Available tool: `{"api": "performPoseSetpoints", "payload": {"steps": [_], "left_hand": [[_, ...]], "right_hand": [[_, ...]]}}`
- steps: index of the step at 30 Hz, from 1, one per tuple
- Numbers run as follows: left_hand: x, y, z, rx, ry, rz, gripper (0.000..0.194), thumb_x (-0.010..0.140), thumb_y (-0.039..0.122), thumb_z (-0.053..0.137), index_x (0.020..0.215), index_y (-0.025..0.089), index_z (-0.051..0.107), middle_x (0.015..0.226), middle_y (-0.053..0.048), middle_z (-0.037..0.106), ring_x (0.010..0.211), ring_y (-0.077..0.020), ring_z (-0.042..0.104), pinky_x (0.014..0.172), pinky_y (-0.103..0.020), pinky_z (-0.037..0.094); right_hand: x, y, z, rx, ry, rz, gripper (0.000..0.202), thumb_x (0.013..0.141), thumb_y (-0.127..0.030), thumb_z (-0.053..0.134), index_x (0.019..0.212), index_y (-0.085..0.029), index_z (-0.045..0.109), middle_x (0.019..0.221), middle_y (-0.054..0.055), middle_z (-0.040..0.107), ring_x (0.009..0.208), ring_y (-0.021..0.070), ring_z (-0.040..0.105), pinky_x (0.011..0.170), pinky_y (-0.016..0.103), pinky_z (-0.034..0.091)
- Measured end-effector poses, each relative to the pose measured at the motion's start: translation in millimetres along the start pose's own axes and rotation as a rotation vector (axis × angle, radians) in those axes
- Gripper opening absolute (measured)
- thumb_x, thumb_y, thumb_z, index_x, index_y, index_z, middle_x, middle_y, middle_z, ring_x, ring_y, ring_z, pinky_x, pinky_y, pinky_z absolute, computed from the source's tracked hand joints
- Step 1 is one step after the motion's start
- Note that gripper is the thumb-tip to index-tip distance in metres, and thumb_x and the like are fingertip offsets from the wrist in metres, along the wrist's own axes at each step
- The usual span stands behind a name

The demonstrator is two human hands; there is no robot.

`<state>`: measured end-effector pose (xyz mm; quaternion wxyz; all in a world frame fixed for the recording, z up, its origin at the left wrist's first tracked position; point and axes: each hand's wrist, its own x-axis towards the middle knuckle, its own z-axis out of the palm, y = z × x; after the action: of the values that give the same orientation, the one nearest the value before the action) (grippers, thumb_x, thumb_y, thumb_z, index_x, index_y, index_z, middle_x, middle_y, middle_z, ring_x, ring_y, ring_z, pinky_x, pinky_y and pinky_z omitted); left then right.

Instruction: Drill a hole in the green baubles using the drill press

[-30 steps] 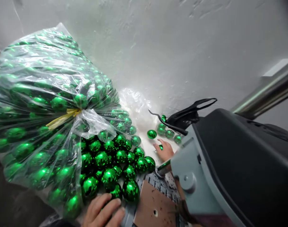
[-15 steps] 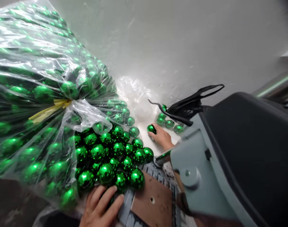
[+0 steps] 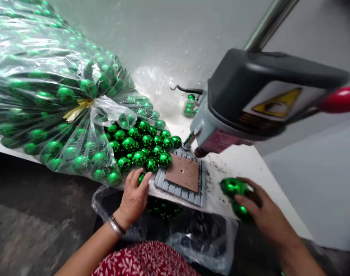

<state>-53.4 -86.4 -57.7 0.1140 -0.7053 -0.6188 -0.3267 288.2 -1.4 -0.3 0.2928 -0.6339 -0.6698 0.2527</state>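
My right hand [image 3: 264, 211], at the table's right front edge, is closed round at least two shiny green baubles [image 3: 231, 187]; a dark hole shows in one. At the near edge of the bauble pile [image 3: 146, 140], my left hand [image 3: 135, 195] has its fingers curled round a single green bauble [image 3: 141, 179]. Between the hands lies a brown board [image 3: 182, 174] with a small hole, on the slotted grey base [image 3: 179, 196] of a drill press. Its black and grey head [image 3: 244, 96] hangs above the board.
A big clear plastic bag [image 3: 57, 84] full of green baubles, tied with yellow ribbon, lies open-mouthed at left. Several baubles [image 3: 189, 105] stand behind the drill. Below the front edge, a plastic-lined container [image 3: 203, 245] holds more. A red handle [image 3: 340, 100] juts out at right.
My right hand has come from behind the drill to the front right, now with green baubles in it. My left hand has closed round a bauble. The view has shifted, showing more drill press.
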Motion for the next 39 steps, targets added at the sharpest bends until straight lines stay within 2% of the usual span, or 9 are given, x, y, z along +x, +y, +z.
{"api": "performPoseSetpoints", "payload": {"steps": [5,8,12,18,22,26,30,34,39], "left_hand": [[10,6,-3.9,-0.056,0.067,0.001,0.054,0.087,0.017,0.054,0.138,0.023,0.038,0.131,-0.015,0.045,0.123,-0.0292,0.044,0.104,-0.051,0.043],[10,6,0.0,-0.07,0.042,-0.035,0.049,0.089,0.021,0.053,0.136,0.021,0.04,0.132,-0.016,0.044,0.123,-0.0285,0.046,0.103,-0.048,0.045],[4,2,6.6,-0.072,-0.045,-0.1,0.045,0.089,0.027,0.053,0.133,0.019,0.044,0.132,-0.017,0.044,0.123,-0.0287,0.047,0.102,-0.046,0.046],[-5,1,8.3,-0.022,-0.101,-0.139,0.049,0.086,0.022,0.056,0.134,0.02,0.047,0.137,-0.019,0.039,0.124,-0.0324,0.047,0.099,-0.051,0.046],[-2,0,6.2,-0.085,-0.121,-0.193,0.047,0.084,0.018,0.056,0.131,0.02,0.05,0.135,-0.019,0.043,0.125,-0.0317,0.048,0.099,-0.051,0.047],[7,-1,-6.5,-0.297,-0.157,-0.269,0.047,0.085,0.028,0.059,0.13,0.019,0.05,0.131,-0.017,0.051,0.123,-0.0286,0.051,0.103,-0.048,0.044],[17,4,-25.5,-0.733,-0.216,-0.518,0.052,0.081,0.036,0.064,0.128,0.02,0.049,0.124,-0.011,0.057,0.115,-0.0261,0.055,0.102,-0.044,0.043],[21,15,-33.9,-1.413,-0.248,-0.868,0.062,0.078,0.04,0.064,0.133,0.024,0.04,0.102,-0.005,0.061,0.083,-0.0174,0.062,0.07,-0.029,0.048],[21,32,-25.6,-1.819,-0.272,-0.993,0.056,0.078,0.043,0.065,0.128,0.026,0.045,0.099,-0.003,0.06,0.073,-0.0117,0.056,0.063,-0.024,0.046]], "right_hand": [[-83,-29,46,-0.094,-0.461,-0.157,0.06,0.072,-0.052,0.06,0.126,-0.027,0.055,0.116,0.006,0.064,0.096,0.0153,0.067,0.082,0.029,0.057],[-97,-36,77,-0.204,-0.411,-0.286,0.059,0.07,-0.046,0.064,0.126,-0.028,0.056,0.122,0.004,0.062,0.105,0.0165,0.065,0.089,0.03,0.056],[-93,-43,86,-0.129,-0.313,-0.362,0.04,0.078,-0.046,0.058,0.11,-0.024,0.066,0.096,0.002,0.07,0.082,0.0099,0.068,0.07,0.02,0.055],[-50,-116,89,0.025,-0.083,-0.564,0.035,0.087,-0.046,0.045,0.092,-0.02,0.068,0.095,0.003,0.068,0.093,0.0085,0.062,0.092,0.024,0.05],[16,-177,124,0.052,-0.017,-0.67,0.037,0.087,-0.048,0.045,0.09,-0.018,0.067,0.1,0.007,0.066,0.102,0.013,0.057,0.102,0.031,0.044],[72,-204,156,0.07,0.04,-0.637,0.04,0.088,-0.047,0.042,0.094,-0.016,0.065,0.101,0.009,0.065,0.101,0.0143,0.057,0.101,0.034,0.044],[66,-194,149,0.117,0.07,-0.662,0.042,0.089,-0.049,0.039,0.102,-0.017,0.064,0.108,0.007,0.064,0.106,0.0121,0.056,0.103,0.031,0.043],[10,-155,127,0.131,0.096,-0.672,0.033,0.09,-0.04,0.04,0.098,-0.018,0.065,0.101,0.005,0.066,0.101,0.0099,0.057,0.1,0.029,0.045],[-47,-112,129,0.104,0.065,-0.614,0.049,0.079,-0.049,0.058,0.118,-0.02,0.059,0.113,0.007,0.064,0.106,0.0125,0.059,0.096,0.029,0.051]]}}
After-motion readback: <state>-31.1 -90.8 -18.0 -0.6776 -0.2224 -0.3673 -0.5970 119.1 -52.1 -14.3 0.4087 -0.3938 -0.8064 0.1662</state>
